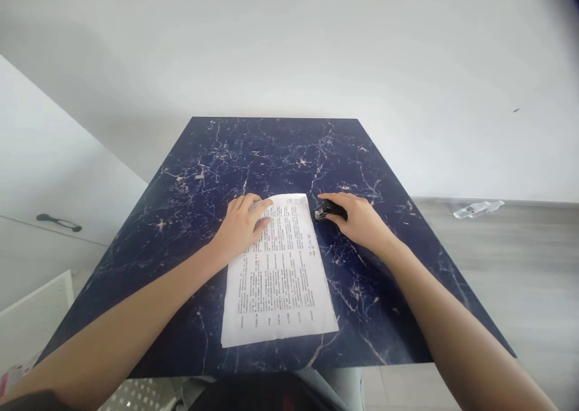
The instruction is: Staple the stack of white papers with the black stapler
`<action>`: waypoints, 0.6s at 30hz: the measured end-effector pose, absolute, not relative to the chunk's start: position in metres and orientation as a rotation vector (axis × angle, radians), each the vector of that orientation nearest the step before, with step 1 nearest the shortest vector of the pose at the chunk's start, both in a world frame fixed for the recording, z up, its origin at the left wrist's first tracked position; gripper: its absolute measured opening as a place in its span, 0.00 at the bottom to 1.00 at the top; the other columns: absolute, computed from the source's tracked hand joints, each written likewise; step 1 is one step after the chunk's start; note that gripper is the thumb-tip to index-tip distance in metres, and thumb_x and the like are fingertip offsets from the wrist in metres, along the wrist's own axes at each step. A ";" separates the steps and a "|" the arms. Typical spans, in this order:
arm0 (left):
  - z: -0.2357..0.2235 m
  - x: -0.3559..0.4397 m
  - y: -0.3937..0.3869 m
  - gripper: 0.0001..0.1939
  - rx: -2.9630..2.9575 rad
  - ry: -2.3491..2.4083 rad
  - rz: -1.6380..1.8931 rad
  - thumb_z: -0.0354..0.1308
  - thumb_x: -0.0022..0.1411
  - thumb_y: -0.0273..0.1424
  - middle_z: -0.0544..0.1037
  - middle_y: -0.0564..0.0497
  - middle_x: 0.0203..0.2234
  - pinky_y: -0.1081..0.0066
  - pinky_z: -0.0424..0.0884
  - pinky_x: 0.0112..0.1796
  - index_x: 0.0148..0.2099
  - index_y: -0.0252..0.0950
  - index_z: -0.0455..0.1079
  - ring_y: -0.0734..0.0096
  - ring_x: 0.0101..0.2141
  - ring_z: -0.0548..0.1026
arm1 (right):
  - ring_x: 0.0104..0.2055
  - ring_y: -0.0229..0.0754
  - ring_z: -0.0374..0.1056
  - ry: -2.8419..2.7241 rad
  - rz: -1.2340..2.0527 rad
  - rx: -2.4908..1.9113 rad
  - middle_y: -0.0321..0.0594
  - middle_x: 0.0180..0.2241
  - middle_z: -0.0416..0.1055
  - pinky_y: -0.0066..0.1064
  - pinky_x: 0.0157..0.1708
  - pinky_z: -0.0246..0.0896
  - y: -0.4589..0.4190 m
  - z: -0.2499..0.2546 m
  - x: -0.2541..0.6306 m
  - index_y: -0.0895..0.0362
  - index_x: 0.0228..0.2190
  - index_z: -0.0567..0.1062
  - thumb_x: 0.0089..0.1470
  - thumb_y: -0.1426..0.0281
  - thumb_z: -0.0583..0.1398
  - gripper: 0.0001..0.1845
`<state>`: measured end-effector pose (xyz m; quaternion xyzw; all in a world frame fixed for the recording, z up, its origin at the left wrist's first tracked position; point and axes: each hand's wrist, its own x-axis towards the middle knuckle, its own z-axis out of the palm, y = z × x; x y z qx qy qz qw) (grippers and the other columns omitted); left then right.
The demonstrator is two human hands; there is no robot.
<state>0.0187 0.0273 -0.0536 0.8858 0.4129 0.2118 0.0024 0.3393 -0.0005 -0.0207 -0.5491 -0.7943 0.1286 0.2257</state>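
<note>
A printed sheet of paper, possibly with more sheets beneath, lies lengthwise on the dark blue marbled table. My left hand rests over its upper left edge, thumb and index finger apart on top of the print. What the other left fingers touch is hard to make out. Just right of the paper's top corner, my right hand grips a small black stapler between thumb and fingers. The stapler's metal front end points left toward the paper, close to its edge.
A white wall stands behind the table. White drawers with a dark handle are on the left. Some clear plastic lies on the floor at the right, and a white perforated basket shows below the table's front edge.
</note>
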 end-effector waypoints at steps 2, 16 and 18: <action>-0.054 0.018 0.028 0.17 2.794 1.264 0.709 0.53 0.73 0.32 0.70 0.41 0.52 0.48 0.67 0.55 0.61 0.39 0.67 0.53 0.51 0.70 | 0.54 0.54 0.73 -2.200 0.361 -1.504 0.42 0.53 0.77 0.52 0.56 0.68 -0.001 -0.021 0.340 0.47 0.61 0.72 0.61 0.72 0.59 0.27; -0.050 0.017 0.029 0.13 2.685 1.180 0.984 0.51 0.73 0.24 0.72 0.48 0.45 0.54 0.69 0.51 0.54 0.45 0.69 0.62 0.46 0.72 | 0.51 0.54 0.72 -2.231 0.377 -1.475 0.42 0.47 0.78 0.52 0.53 0.67 -0.003 -0.022 0.335 0.46 0.60 0.72 0.62 0.72 0.57 0.26; -0.050 0.017 0.030 0.12 2.676 1.190 0.973 0.51 0.73 0.25 0.73 0.48 0.45 0.53 0.69 0.52 0.53 0.44 0.70 0.62 0.47 0.72 | 0.50 0.54 0.72 -2.232 0.375 -1.481 0.41 0.47 0.78 0.52 0.53 0.67 -0.003 -0.022 0.334 0.45 0.60 0.72 0.62 0.72 0.57 0.27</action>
